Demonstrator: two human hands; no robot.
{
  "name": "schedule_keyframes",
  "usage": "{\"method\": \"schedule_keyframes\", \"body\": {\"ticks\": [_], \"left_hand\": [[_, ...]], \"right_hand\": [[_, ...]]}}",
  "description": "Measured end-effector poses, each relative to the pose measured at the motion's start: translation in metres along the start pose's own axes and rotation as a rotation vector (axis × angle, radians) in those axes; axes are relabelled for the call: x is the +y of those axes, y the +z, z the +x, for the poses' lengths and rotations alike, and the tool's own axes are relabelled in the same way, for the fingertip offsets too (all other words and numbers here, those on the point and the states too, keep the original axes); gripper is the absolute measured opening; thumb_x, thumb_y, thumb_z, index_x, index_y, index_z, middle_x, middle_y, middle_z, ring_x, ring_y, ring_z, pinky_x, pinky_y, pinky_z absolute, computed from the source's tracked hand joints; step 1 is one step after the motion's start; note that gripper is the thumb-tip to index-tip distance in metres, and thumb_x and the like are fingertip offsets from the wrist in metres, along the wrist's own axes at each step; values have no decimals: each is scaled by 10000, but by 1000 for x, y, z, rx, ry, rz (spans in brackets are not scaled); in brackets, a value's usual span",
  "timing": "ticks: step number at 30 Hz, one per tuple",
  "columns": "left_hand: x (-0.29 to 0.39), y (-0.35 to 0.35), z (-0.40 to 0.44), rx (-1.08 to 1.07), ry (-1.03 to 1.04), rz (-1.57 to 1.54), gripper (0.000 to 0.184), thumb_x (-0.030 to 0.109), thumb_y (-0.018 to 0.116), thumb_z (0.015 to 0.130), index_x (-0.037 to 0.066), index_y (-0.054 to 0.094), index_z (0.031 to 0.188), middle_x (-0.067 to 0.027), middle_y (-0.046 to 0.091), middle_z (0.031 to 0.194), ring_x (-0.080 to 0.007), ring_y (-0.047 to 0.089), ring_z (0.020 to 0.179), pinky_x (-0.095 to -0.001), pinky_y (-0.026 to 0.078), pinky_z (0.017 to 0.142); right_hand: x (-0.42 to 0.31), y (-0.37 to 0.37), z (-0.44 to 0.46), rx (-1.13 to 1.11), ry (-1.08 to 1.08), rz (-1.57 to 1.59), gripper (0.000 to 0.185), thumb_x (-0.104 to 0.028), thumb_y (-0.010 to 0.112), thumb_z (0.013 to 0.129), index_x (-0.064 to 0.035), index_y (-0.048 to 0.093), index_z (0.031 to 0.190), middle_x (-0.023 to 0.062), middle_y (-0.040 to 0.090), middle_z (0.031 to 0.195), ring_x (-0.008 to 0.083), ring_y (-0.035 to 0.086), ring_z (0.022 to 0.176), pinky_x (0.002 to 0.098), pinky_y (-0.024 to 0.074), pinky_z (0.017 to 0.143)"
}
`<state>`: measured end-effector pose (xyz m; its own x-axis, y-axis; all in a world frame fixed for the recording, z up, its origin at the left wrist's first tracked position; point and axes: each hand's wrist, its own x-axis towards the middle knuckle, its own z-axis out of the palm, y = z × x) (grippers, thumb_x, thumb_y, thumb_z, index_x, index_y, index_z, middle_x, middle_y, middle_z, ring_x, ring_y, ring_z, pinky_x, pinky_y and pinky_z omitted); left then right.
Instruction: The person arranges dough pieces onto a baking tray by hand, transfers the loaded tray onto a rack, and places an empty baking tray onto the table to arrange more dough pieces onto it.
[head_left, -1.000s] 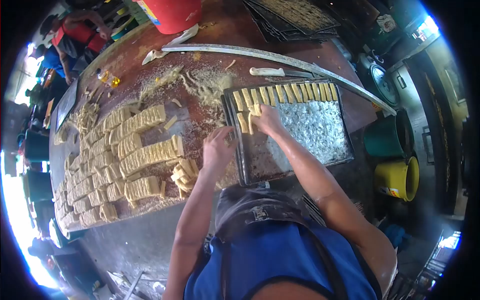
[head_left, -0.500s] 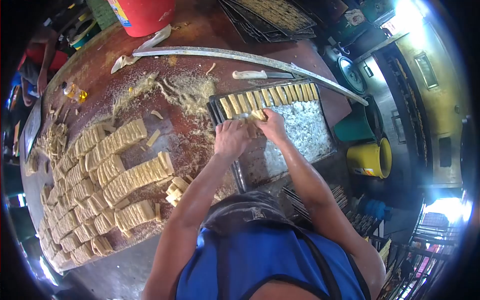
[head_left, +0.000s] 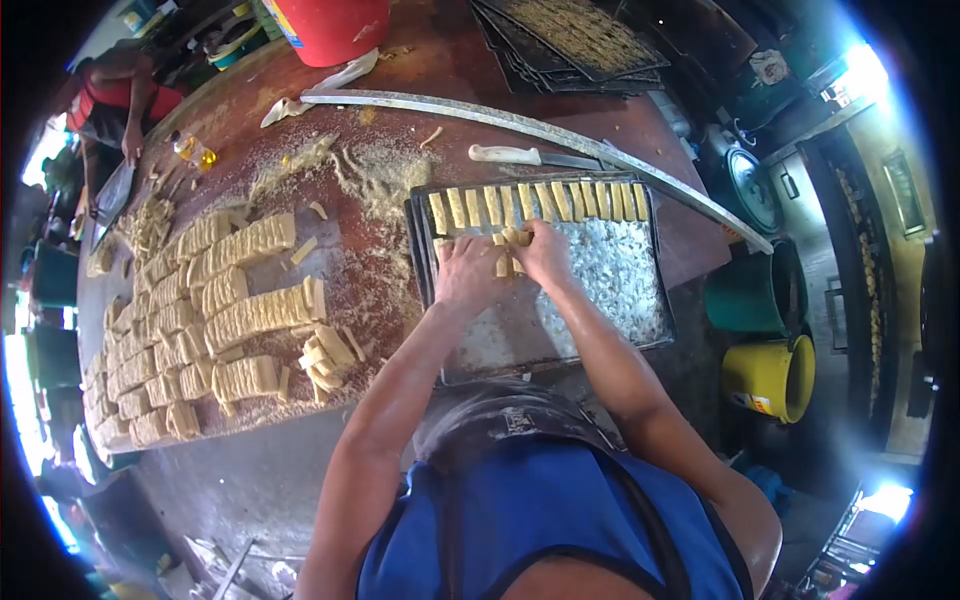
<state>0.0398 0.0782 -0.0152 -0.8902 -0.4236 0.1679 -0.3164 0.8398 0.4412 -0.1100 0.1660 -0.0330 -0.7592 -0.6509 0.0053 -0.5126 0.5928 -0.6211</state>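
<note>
A black-rimmed baking tray (head_left: pixel 610 343) with a flour-dusted bottom lies in front of me. Along its far side runs a row of pale dough strips (head_left: pixel 541 203). My right hand (head_left: pixel 547 258) is closed around a few more dough strips (head_left: pixel 517 237), held over the tray just below that row. Beside it, my left hand (head_left: pixel 468 270) lies over the tray's left part, fingers spread and touching strips there; its fingertips are partly hidden. Between the two hands a short strip rests on the tray.
Many cut dough blocks (head_left: pixel 262 318) cover the table's left side. Beyond the tray lie a white-handled knife (head_left: pixel 505 154) and a long metal bar (head_left: pixel 540 128). A red bucket (head_left: pixel 335 30), an oil bottle (head_left: pixel 193 151) and stacked trays (head_left: pixel 590 35) stand farther off. Another person (head_left: pixel 125 90) works at far left.
The view has turned and shifted, so the tray looks more level. My hands stay close together over the tray's left part, and more of the strips between them shows now.
</note>
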Motion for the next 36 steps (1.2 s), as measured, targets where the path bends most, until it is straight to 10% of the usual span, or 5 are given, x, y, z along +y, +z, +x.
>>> {"method": "schedule_keyframes", "body": {"ticks": [13,15,22,26,36], "left_hand": [[15,21,20,5,46,50,475,341,826,727,177,681,1149,-37,598,1212,-266,506,1229,-493,332,1060],[12,22,23,-6,50,22,481,333,828,727,164,671,1149,-45,592,1214,-266,508,1226,-496,331,1059],[11,19,22,-14,115,-104,474,329,776,777,147,652,1196,-74,571,1268,-271,465,1285,-530,294,1103],[24,28,31,-79,95,-55,477,315,770,775,144,648,1204,-69,564,1273,-263,453,1295,-545,276,1124],[24,33,33,44,56,-37,503,321,839,740,183,679,1197,-20,608,1272,-230,519,1243,-499,310,1063]], "right_hand": [[28,-16,5,21,18,-43,313,-312,819,769,-37,740,896,151,729,811,242,714,707,354,555,654],[32,-16,4,-34,71,-51,337,-341,810,755,-46,751,905,208,717,837,364,707,773,438,560,727],[26,-68,-1,-119,169,463,338,-335,749,865,-14,729,968,208,711,828,339,700,695,408,552,665],[47,-65,1,-52,-4,-88,294,-279,754,844,-26,722,990,218,695,765,359,698,710,433,548,672],[63,-48,11,-33,-150,100,287,-168,773,770,-11,714,1003,220,713,900,383,701,841,438,553,730]]}}
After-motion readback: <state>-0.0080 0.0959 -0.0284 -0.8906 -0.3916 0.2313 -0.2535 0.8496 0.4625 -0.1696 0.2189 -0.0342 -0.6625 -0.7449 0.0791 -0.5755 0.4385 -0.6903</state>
